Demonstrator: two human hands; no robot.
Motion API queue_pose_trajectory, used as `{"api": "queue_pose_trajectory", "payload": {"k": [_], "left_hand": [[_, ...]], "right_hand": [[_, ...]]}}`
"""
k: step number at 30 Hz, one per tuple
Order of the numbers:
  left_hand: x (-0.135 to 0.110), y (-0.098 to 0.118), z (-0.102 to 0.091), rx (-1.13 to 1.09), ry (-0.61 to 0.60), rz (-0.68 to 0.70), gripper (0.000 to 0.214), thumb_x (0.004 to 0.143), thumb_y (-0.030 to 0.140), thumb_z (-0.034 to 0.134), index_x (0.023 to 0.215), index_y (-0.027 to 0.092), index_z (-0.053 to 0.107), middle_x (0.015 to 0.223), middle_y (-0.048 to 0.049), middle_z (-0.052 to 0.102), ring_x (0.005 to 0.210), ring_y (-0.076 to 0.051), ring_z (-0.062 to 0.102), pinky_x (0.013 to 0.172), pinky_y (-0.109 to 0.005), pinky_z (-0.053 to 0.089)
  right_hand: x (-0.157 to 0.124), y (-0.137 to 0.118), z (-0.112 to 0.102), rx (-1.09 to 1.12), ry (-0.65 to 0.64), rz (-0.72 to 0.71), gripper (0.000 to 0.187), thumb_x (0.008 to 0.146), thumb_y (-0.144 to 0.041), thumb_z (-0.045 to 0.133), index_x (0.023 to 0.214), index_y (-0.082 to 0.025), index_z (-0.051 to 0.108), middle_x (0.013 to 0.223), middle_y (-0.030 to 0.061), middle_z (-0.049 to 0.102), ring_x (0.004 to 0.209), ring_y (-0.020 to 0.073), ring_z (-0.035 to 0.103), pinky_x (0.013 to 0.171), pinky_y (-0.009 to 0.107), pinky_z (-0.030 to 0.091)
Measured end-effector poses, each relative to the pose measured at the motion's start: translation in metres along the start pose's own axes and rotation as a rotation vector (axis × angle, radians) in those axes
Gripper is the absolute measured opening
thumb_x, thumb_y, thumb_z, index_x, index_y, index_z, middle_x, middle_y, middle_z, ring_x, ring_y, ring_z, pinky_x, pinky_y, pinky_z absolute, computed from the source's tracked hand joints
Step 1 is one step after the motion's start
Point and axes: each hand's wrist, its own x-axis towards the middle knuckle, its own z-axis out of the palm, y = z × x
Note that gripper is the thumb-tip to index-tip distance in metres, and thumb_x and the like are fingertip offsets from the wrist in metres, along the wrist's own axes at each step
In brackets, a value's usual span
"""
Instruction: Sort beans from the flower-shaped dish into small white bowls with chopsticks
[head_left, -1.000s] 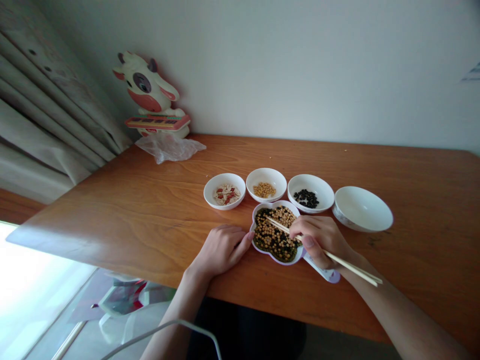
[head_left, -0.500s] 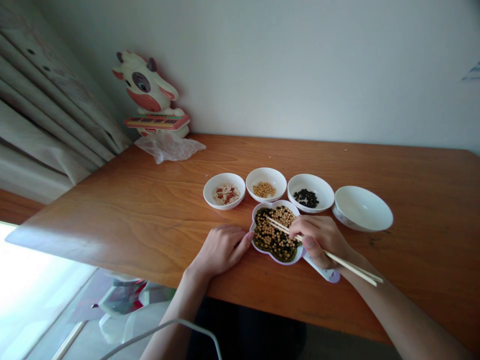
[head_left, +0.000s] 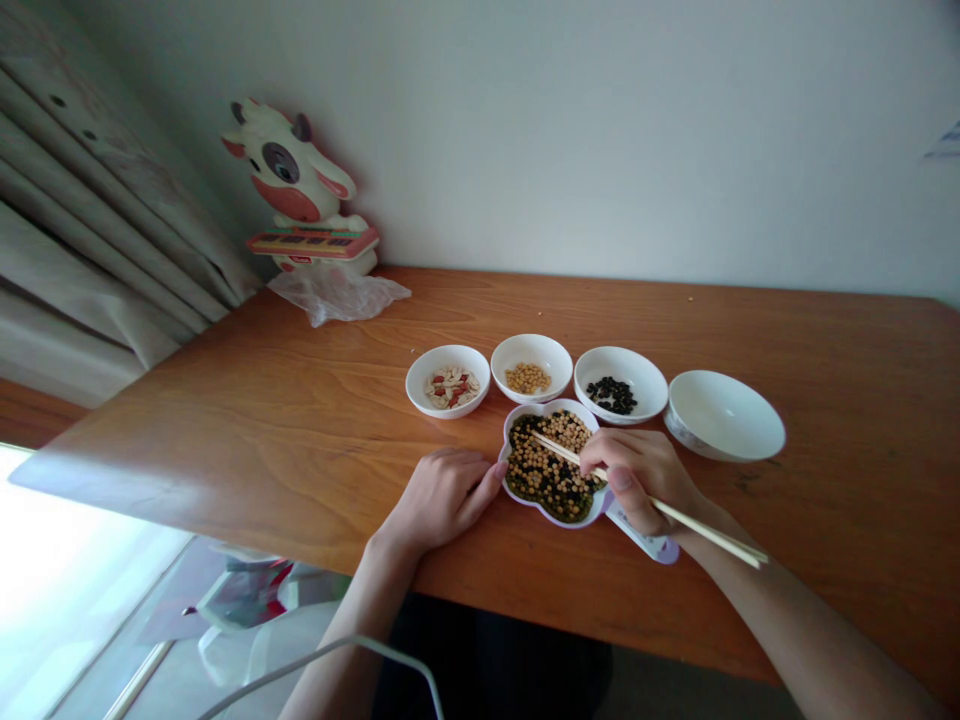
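My right hand [head_left: 641,480] grips a pair of wooden chopsticks [head_left: 720,543]. Their tips are over the contents of a purple-rimmed, flower-shaped dish [head_left: 555,517] with a short handle [head_left: 637,535]. Soybeans [head_left: 551,465] mixed with small dark beans and green bits fill it. My left hand [head_left: 450,500] rests on the table with its thumb reaching the dish's left rim; its fingers are loosely extended and hold nothing. Behind the dish stand white bowls: one with pumpkin seeds and reddish peanuts [head_left: 452,387], one with soybeans [head_left: 527,378], one with black beans [head_left: 611,395].
An empty white bowl [head_left: 725,415] stands at the row's right end. At the back left are a cow-shaped toy keyboard [head_left: 311,200] and a crumpled plastic bag [head_left: 337,298]. A grey cable [head_left: 360,640] crosses in front of my left forearm.
The rear ends of the chopsticks have drawn closer together. My left hand and the bowls stay put; the view shifts very slightly.
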Motion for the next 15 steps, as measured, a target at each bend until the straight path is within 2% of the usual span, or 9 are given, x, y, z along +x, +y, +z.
{"api": "queue_pose_trajectory", "payload": {"k": [3, 8, 12, 15], "left_hand": [[0.0, 0.0, 0.001, 0.002, 0.003, 0.002, 0.052, 0.12, 0.036, 0.038, 0.076, 0.02, 0.059, 0.075, -0.0036, 0.07, 0.069, -0.016, 0.063, 0.068, -0.032, 0.037], [0.0, -0.001, 0.001, 0.008, 0.005, -0.001, 0.052, 0.12, 0.036, 0.037, 0.075, 0.02, 0.058, 0.074, -0.0032, 0.07, 0.068, -0.016, 0.063, 0.068, -0.031, 0.037], [-0.001, -0.001, 0.001, 0.016, 0.006, -0.002, 0.053, 0.12, 0.037, 0.036, 0.075, 0.02, 0.058, 0.074, -0.0035, 0.069, 0.069, -0.017, 0.063, 0.069, -0.031, 0.037], [-0.001, -0.002, 0.001, 0.022, 0.005, -0.004, 0.053, 0.12, 0.037, 0.036, 0.075, 0.02, 0.059, 0.074, -0.0035, 0.069, 0.068, -0.017, 0.063, 0.069, -0.031, 0.036]], "right_hand": [[0.0, -0.001, 0.0, 0.022, 0.01, 0.052, 0.057, 0.116, -0.05, 0.025, 0.085, -0.021, 0.064, 0.074, 0.0034, 0.068, 0.064, 0.0177, 0.062, 0.063, 0.035, 0.043], [0.0, -0.01, 0.0, 0.085, 0.117, 0.139, 0.047, 0.116, -0.04, 0.033, 0.089, -0.022, 0.066, 0.079, 0.0025, 0.07, 0.07, 0.0157, 0.065, 0.068, 0.033, 0.047], [0.007, -0.02, -0.005, 0.251, 0.235, 0.391, 0.045, 0.116, -0.041, 0.042, 0.093, -0.023, 0.075, 0.077, 0.0015, 0.07, 0.066, 0.0143, 0.063, 0.064, 0.031, 0.047], [0.015, -0.025, -0.008, 0.457, 0.285, 0.579, 0.05, 0.115, -0.05, 0.045, 0.089, -0.024, 0.078, 0.073, 0.0019, 0.069, 0.062, 0.0143, 0.061, 0.056, 0.03, 0.044]]}}
